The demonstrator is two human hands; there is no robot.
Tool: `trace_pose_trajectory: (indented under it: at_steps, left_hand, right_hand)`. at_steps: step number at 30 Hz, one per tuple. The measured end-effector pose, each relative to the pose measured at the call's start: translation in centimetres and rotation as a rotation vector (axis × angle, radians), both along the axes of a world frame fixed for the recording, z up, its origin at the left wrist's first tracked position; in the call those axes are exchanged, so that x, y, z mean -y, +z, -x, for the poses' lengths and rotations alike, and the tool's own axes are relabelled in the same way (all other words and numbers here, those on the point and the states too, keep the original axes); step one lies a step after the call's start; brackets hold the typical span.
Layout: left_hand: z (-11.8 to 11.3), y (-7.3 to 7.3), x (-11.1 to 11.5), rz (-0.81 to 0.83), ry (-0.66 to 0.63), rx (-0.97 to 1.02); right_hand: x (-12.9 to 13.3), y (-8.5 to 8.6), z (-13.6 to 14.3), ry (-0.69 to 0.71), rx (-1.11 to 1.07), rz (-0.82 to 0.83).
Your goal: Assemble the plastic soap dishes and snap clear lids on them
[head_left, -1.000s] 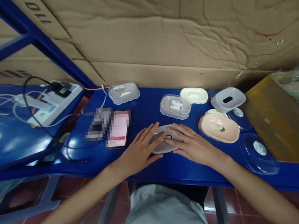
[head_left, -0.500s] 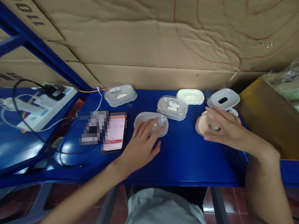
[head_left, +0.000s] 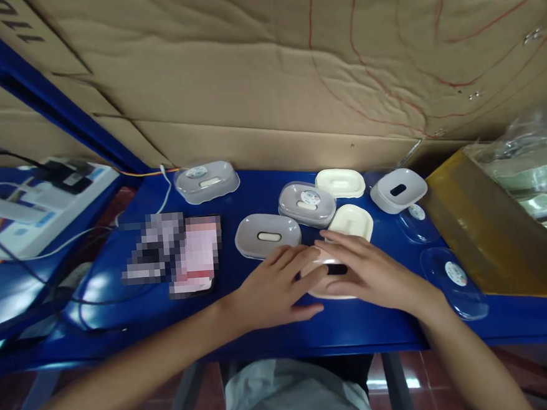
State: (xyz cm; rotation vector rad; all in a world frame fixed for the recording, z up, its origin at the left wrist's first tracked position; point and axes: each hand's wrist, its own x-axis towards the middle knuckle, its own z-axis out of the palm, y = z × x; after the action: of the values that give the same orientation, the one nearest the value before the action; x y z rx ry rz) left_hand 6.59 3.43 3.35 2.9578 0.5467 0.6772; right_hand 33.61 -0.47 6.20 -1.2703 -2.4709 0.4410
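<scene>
A pink oval soap dish (head_left: 317, 284) with a dark slot lies low on the blue tabletop, partly covered by both hands. My right hand (head_left: 376, 269) grips it from the right, thumb at the near side and fingers over its top. At its left edge is my left hand (head_left: 277, 289), its fingers spread and stretched toward the dish. A grey soap dish (head_left: 247, 237) with a cream insert sits just beyond my left fingers. One cream tray (head_left: 355, 218) lies right behind the pink dish; another cream tray (head_left: 340, 183) is farther back.
Lidded grey soap dishes stand at the centre (head_left: 296, 203) and back left (head_left: 220, 177). A grey shell (head_left: 385, 198) and clear lids (head_left: 470, 297) lie at right, beside a carton (head_left: 481, 234). Phone (head_left: 197, 254), cables and a power strip (head_left: 44, 215) occupy the left.
My right hand has moved left with the pink soap dish, toward the near middle. My left hand has shifted off the grey dish to the pink one. The cream tray and clear lids are now uncovered.
</scene>
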Motion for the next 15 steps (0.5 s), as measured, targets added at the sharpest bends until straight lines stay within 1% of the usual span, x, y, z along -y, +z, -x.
trace_pose_trajectory:
  at_steps: [2, 4, 6, 8, 11, 13, 15]
  left_hand:
    - [0.2, -0.4, 0.2, 0.024, -0.031, -0.028]
    - [0.1, -0.4, 0.4, 0.027, -0.041, -0.061]
    - [0.0, -0.2, 0.5, 0.038, -0.024, -0.057]
    - [0.1, 0.2, 0.5, 0.070, 0.003, 0.019]
    - [0.4, 0.6, 0.4, 0.109, 0.048, 0.162]
    - [0.4, 0.6, 0.3, 0.110, 0.065, 0.193]
    - [0.3, 0.4, 0.2, 0.107, 0.075, 0.182]
  right_hand:
    - [-0.5, 0.1, -1.5, -0.062, -0.042, -0.027]
    - [-1.2, -0.2, -3.3, -0.167, -0.039, -0.074]
    - [-1.9, -0.9, -5.0, -0.272, 0.032, -0.095]
    - [-2.4, -1.6, -6.0, -0.332, 0.102, -0.068]
    - [-2.5, -1.5, -6.0, -0.354, 0.055, 0.013]
    - [-2.4, -0.9, -5.3, -0.361, -0.026, 0.072]
    - [-2.3, -0.4, -4.6, -0.377, -0.074, 0.113]
